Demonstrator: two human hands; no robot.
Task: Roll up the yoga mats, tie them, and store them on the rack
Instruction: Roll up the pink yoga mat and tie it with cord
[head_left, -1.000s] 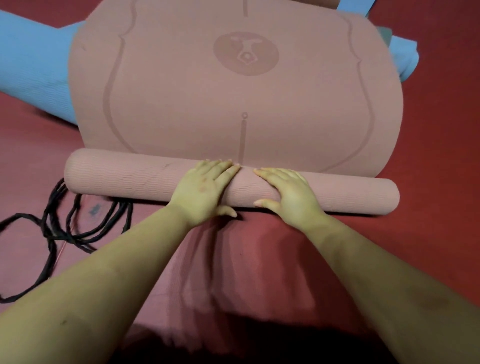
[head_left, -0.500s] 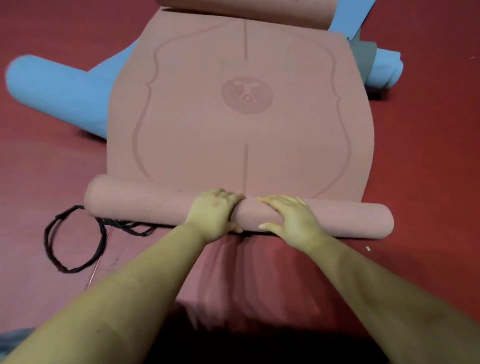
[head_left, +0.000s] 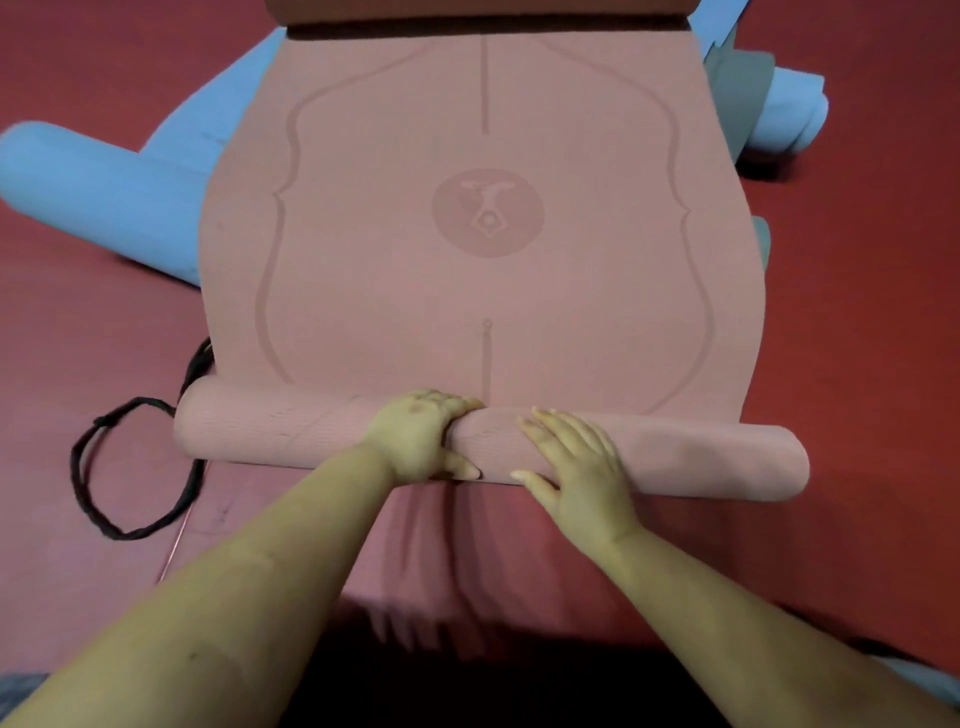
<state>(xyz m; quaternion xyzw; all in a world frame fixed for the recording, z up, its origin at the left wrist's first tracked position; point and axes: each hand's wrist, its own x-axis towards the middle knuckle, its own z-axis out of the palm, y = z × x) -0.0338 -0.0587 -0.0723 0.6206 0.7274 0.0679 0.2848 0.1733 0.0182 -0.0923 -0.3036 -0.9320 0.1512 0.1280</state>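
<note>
A pink yoga mat (head_left: 483, 270) lies on the red floor, its near end wound into a roll (head_left: 701, 457) that spans left to right. My left hand (head_left: 421, 436) sits on the middle of the roll, fingers curled over its top and thumb on the near side. My right hand (head_left: 576, 462) lies beside it with straight, spread fingers flat on the roll. A black cord (head_left: 104, 467) lies looped on the floor by the roll's left end. The mat's far end curls up at the top edge of the view.
A rolled blue mat (head_left: 98, 192) lies at the left, partly under the pink mat. Another blue roll (head_left: 789, 114) sits at the far right with a grey sheet (head_left: 737, 88) beside it. Red floor (head_left: 857, 312) surrounds everything.
The roll has moved away from me along the mat and grown thicker. My left hand's fingers went from flat to curled over the roll. More of the cord now lies exposed.
</note>
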